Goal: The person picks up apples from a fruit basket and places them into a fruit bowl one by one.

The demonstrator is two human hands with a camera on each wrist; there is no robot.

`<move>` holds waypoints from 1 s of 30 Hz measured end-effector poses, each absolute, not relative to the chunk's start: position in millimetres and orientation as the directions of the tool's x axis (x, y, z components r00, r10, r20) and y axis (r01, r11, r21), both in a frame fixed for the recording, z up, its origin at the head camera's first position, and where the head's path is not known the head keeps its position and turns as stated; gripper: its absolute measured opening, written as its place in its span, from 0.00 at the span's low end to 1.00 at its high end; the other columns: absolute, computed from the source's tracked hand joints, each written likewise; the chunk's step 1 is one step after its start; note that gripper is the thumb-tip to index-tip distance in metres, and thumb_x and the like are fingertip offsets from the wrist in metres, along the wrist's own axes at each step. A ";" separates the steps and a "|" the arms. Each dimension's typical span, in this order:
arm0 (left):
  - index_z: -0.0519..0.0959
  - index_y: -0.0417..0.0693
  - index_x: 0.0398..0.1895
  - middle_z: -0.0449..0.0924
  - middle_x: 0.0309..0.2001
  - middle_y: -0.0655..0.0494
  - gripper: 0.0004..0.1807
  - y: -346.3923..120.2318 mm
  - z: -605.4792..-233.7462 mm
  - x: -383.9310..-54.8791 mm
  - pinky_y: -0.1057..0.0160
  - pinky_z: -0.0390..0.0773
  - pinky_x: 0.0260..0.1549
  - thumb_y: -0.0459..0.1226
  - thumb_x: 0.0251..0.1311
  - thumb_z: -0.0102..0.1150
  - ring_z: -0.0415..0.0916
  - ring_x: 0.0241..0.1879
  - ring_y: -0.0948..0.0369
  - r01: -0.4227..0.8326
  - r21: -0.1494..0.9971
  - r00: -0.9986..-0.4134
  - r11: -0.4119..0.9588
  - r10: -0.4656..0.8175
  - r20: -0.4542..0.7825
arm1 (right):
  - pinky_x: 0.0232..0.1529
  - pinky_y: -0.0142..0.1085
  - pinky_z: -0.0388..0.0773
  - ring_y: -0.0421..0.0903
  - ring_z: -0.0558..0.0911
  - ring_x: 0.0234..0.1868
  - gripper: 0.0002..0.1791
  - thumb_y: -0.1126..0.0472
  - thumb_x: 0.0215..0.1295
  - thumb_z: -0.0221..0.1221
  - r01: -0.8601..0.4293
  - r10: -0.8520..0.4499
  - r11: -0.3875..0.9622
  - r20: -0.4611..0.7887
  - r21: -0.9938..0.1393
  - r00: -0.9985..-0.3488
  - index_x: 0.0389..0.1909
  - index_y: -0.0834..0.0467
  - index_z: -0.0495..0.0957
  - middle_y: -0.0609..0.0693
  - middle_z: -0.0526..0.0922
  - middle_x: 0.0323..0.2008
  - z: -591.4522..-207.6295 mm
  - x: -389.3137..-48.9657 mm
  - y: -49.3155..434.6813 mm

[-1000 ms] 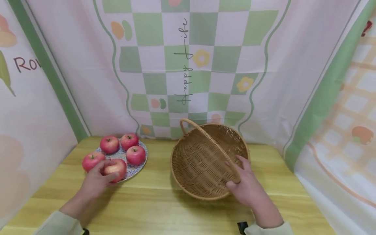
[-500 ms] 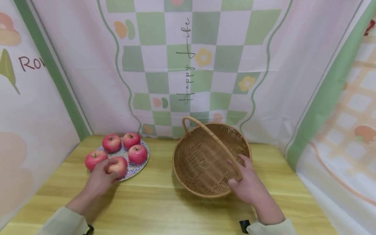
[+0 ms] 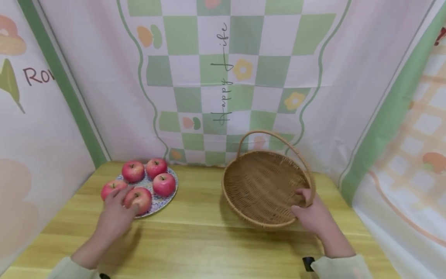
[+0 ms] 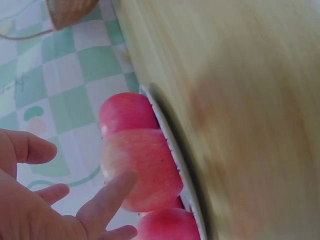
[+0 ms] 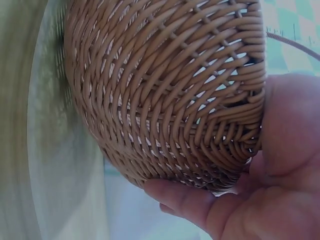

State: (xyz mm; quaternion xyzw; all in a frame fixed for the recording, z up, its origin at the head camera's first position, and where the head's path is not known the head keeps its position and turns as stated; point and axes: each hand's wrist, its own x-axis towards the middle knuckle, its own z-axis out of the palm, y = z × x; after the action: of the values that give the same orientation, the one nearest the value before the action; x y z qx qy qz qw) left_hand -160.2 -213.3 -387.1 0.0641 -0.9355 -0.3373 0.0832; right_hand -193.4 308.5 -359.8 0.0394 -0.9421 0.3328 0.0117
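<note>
My left hand (image 3: 116,217) is over the front of a patterned plate (image 3: 166,197), beside a red apple (image 3: 140,199). In the left wrist view its fingers are spread, and one finger (image 4: 112,197) overlaps that apple (image 4: 142,167). Several more apples, such as one on the plate's right side (image 3: 164,185), lie on the same plate. To the right, my right hand (image 3: 315,213) grips a round wicker basket (image 3: 263,190) at its right rim, by the foot of the arched handle (image 3: 268,133). Up close, the thumb and fingers hold the woven wall (image 5: 175,100) from both sides.
Both plate and basket are on a wooden table (image 3: 188,244); bare wood lies between them. A checked cloth backdrop (image 3: 216,97) hangs behind the table's back edge, with printed cloths (image 3: 400,186) at the sides.
My right hand has shifted the basket to the right and turned it, so its handle arches higher at the back. My left fingers have loosened from the front apple, which sits on the plate.
</note>
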 end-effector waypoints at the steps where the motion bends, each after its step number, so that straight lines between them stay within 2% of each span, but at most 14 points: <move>1: 0.60 0.36 0.73 0.49 0.69 0.23 0.36 -213.2 -386.4 -158.2 0.27 0.60 0.57 0.40 0.64 0.58 0.55 0.64 0.27 -0.059 0.637 -0.977 0.769 -0.174 0.120 | 0.42 0.52 0.75 0.66 0.74 0.51 0.33 0.61 0.66 0.59 -0.067 -0.053 0.779 0.041 -0.623 -0.998 0.67 0.71 0.62 0.78 0.65 0.61 -360.7 -193.9 315.1; 4: 0.62 0.35 0.72 0.52 0.69 0.24 0.34 -213.0 -385.1 -151.9 0.27 0.60 0.56 0.39 0.65 0.56 0.57 0.63 0.27 -0.039 0.623 -0.975 0.781 -0.165 0.145 | 0.40 0.51 0.76 0.66 0.75 0.50 0.32 0.60 0.68 0.57 -0.022 -0.020 0.792 0.010 -0.610 -1.000 0.67 0.72 0.61 0.78 0.65 0.60 -363.6 -197.1 336.6; 6: 0.62 0.34 0.72 0.53 0.68 0.25 0.34 -212.6 -383.3 -148.7 0.27 0.61 0.56 0.40 0.66 0.56 0.58 0.62 0.27 -0.016 0.619 -0.975 0.785 -0.149 0.163 | 0.37 0.49 0.76 0.65 0.76 0.46 0.33 0.58 0.70 0.56 0.020 0.010 0.795 -0.020 -0.607 -1.000 0.68 0.72 0.60 0.79 0.64 0.60 -365.8 -201.1 352.0; 9: 0.63 0.34 0.71 0.56 0.67 0.26 0.33 -210.4 -379.4 -144.7 0.29 0.63 0.55 0.39 0.65 0.56 0.62 0.60 0.29 0.016 0.611 -0.973 0.791 -0.129 0.193 | 0.37 0.48 0.75 0.65 0.75 0.48 0.34 0.54 0.73 0.52 0.071 0.055 0.806 -0.046 -0.587 -0.997 0.69 0.73 0.57 0.79 0.62 0.61 -369.2 -206.9 373.0; 11: 0.63 0.34 0.71 0.57 0.66 0.26 0.34 -207.4 -376.6 -141.6 0.28 0.64 0.54 0.39 0.65 0.57 0.63 0.60 0.29 0.032 0.608 -0.975 0.793 -0.109 0.194 | 0.38 0.49 0.74 0.67 0.74 0.48 0.35 0.52 0.73 0.51 0.093 0.084 0.812 -0.042 -0.577 -0.996 0.69 0.73 0.57 0.80 0.61 0.61 -370.7 -210.4 384.7; 15: 0.63 0.35 0.71 0.58 0.65 0.25 0.34 -197.2 -372.3 -136.9 0.28 0.67 0.50 0.40 0.65 0.59 0.66 0.58 0.29 0.062 0.598 -0.978 0.799 -0.070 0.195 | 0.45 0.58 0.73 0.74 0.69 0.54 0.35 0.51 0.73 0.51 0.117 0.134 0.824 -0.011 -0.554 -0.991 0.67 0.75 0.57 0.82 0.59 0.60 -374.0 -213.6 402.4; 22: 0.63 0.34 0.71 0.61 0.63 0.28 0.36 -171.4 -367.3 -146.2 0.30 0.70 0.49 0.43 0.65 0.58 0.69 0.56 0.33 0.101 0.518 -0.976 0.849 -0.016 0.216 | 0.43 0.56 0.73 0.72 0.72 0.50 0.39 0.50 0.70 0.54 0.172 0.208 0.813 0.002 -0.557 -0.978 0.68 0.76 0.56 0.81 0.67 0.57 -370.3 -214.2 413.1; 26: 0.62 0.34 0.72 0.61 0.65 0.26 0.38 -151.9 -362.0 -152.9 0.31 0.71 0.49 0.45 0.65 0.59 0.68 0.58 0.32 0.133 0.477 -0.980 0.869 0.042 0.197 | 0.52 0.65 0.68 0.76 0.67 0.57 0.47 0.46 0.70 0.56 0.209 0.268 0.758 0.002 -0.618 -0.963 0.71 0.77 0.49 0.80 0.61 0.62 -359.6 -212.3 409.0; 28: 0.61 0.36 0.73 0.59 0.67 0.26 0.39 -141.3 -359.1 -156.0 0.31 0.71 0.50 0.48 0.66 0.58 0.66 0.60 0.32 0.142 0.475 -0.985 0.869 0.076 0.155 | 0.57 0.69 0.61 0.79 0.59 0.63 0.51 0.45 0.69 0.57 0.218 0.322 0.706 0.031 -0.674 -0.946 0.73 0.75 0.43 0.80 0.52 0.67 -347.1 -205.9 403.5; 30: 0.61 0.37 0.74 0.57 0.68 0.25 0.39 -131.1 -356.3 -158.5 0.31 0.71 0.51 0.52 0.68 0.56 0.67 0.59 0.31 0.141 0.462 -0.989 0.876 0.104 0.106 | 0.60 0.70 0.58 0.78 0.56 0.66 0.53 0.45 0.68 0.59 0.204 0.398 0.647 0.097 -0.734 -0.912 0.76 0.70 0.40 0.76 0.47 0.71 -331.0 -195.4 392.6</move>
State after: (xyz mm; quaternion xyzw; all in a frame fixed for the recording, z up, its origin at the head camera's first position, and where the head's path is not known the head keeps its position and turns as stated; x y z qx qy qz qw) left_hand -158.5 -131.1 -356.3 -0.0634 -0.9676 -0.2412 0.0389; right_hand -195.4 392.6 -331.0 -0.1674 -0.8988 0.3851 0.1258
